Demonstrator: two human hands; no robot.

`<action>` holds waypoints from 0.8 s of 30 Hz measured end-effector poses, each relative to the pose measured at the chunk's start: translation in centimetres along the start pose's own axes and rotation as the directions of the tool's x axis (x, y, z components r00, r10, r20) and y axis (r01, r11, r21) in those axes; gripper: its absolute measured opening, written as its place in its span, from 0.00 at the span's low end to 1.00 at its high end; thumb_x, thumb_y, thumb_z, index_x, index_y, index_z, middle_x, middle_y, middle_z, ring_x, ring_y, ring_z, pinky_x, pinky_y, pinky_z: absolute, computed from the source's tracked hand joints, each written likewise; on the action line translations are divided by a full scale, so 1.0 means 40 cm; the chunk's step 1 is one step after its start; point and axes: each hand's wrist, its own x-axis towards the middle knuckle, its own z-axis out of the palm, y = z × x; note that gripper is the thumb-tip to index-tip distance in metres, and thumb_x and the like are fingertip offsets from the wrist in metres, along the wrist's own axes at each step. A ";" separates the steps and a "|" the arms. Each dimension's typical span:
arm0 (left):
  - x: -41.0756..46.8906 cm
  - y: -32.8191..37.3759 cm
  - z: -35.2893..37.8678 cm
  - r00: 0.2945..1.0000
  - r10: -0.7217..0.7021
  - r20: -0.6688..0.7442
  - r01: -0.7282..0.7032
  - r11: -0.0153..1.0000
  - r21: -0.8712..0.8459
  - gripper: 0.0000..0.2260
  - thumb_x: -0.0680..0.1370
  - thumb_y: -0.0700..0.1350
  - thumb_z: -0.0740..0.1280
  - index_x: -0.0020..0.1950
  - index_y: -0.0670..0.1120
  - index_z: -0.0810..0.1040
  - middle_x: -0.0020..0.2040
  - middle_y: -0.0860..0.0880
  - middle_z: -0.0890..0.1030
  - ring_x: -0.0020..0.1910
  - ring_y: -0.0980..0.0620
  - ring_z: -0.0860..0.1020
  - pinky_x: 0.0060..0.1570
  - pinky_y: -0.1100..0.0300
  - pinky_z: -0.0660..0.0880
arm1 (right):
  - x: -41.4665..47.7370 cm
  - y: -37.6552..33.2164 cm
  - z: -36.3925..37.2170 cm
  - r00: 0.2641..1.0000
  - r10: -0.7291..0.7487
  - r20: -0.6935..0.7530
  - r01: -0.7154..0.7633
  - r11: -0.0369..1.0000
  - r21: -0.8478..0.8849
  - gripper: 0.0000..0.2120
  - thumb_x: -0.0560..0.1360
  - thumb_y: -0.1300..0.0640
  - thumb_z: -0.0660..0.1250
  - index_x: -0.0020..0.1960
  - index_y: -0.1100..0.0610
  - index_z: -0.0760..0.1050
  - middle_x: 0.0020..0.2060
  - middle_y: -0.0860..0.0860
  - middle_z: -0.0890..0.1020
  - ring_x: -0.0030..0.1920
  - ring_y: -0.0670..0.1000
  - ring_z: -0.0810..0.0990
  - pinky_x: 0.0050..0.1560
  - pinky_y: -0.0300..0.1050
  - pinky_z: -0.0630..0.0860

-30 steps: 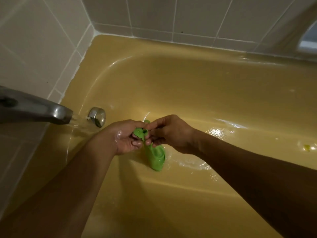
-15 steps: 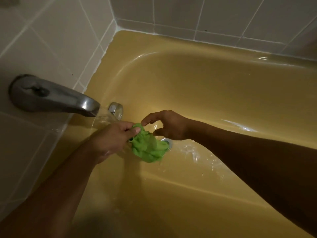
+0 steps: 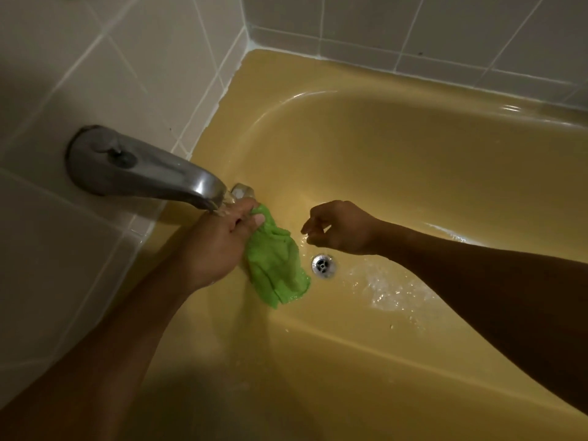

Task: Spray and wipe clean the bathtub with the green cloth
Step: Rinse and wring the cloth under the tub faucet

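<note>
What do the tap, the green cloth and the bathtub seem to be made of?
The tap looks like metal with a brushed grey finish: soft, dull reflections. The green cloth is a soft textile, perhaps microfibre: it hangs limp in folds from the left hand. The bathtub has a hard, glossy yellow surface, probably enamel or acrylic: bright highlights along its rim.

Your left grip (image 3: 219,246): thumb and fingers pinched together, arm stretched forward.
Your right grip (image 3: 343,229): fingers loosely curled, empty.

One bathtub (image 3: 413,160), one green cloth (image 3: 275,265), one spout (image 3: 143,167), one drain (image 3: 323,265), two hands (image 3: 216,246) (image 3: 345,229), possibly one overflow knob (image 3: 241,190).
</note>
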 end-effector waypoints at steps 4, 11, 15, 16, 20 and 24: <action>0.004 0.010 0.026 0.993 0.100 0.067 -0.102 0.995 0.020 0.08 0.86 0.47 0.62 0.51 0.51 0.79 0.47 0.45 0.82 0.49 0.45 0.82 0.50 0.46 0.80 | -0.008 -0.002 -0.013 0.999 -0.042 -0.028 0.047 0.983 0.178 0.27 0.71 0.63 0.79 0.67 0.48 0.76 0.61 0.49 0.82 0.56 0.49 0.83 0.56 0.46 0.82; 0.030 0.036 0.042 0.995 0.070 0.065 -0.054 0.974 -0.219 0.13 0.85 0.48 0.64 0.53 0.37 0.77 0.46 0.47 0.79 0.46 0.48 0.80 0.50 0.51 0.79 | 0.017 -0.062 0.001 0.992 -0.011 0.124 0.014 1.000 -0.016 0.06 0.76 0.57 0.75 0.52 0.57 0.84 0.44 0.47 0.84 0.38 0.37 0.77 0.41 0.33 0.69; 0.030 0.020 0.015 0.995 -0.036 0.092 0.065 0.938 -0.340 0.26 0.70 0.59 0.75 0.59 0.42 0.76 0.57 0.37 0.82 0.56 0.36 0.83 0.57 0.34 0.80 | 0.012 -0.062 -0.003 0.993 0.050 0.105 -0.027 0.977 -0.210 0.15 0.79 0.46 0.69 0.45 0.57 0.76 0.44 0.54 0.79 0.45 0.54 0.75 0.44 0.47 0.70; 0.031 0.014 0.013 0.998 -0.027 0.053 0.041 0.956 -0.291 0.25 0.70 0.57 0.75 0.61 0.43 0.76 0.56 0.38 0.83 0.55 0.37 0.84 0.56 0.34 0.81 | 0.008 -0.061 -0.004 0.995 0.056 0.085 -0.037 0.977 -0.210 0.15 0.80 0.46 0.69 0.46 0.58 0.75 0.45 0.55 0.78 0.46 0.55 0.75 0.46 0.49 0.71; 0.034 -0.012 0.001 0.987 0.080 -0.138 -0.084 0.996 -0.024 0.15 0.74 0.56 0.71 0.57 0.52 0.78 0.52 0.45 0.84 0.51 0.43 0.84 0.51 0.38 0.82 | -0.016 -0.054 -0.030 0.997 0.081 -0.009 -0.082 0.994 -0.075 0.11 0.79 0.53 0.70 0.51 0.61 0.76 0.46 0.56 0.78 0.47 0.56 0.75 0.44 0.49 0.71; 0.034 -0.027 -0.004 0.957 0.234 -0.172 -0.200 0.961 0.190 0.06 0.78 0.51 0.71 0.54 0.62 0.81 0.52 0.44 0.83 0.51 0.43 0.81 0.55 0.48 0.77 | -0.034 -0.049 -0.059 0.996 0.084 0.044 -0.083 0.996 -0.031 0.14 0.78 0.53 0.73 0.60 0.55 0.75 0.50 0.49 0.78 0.51 0.52 0.78 0.48 0.45 0.76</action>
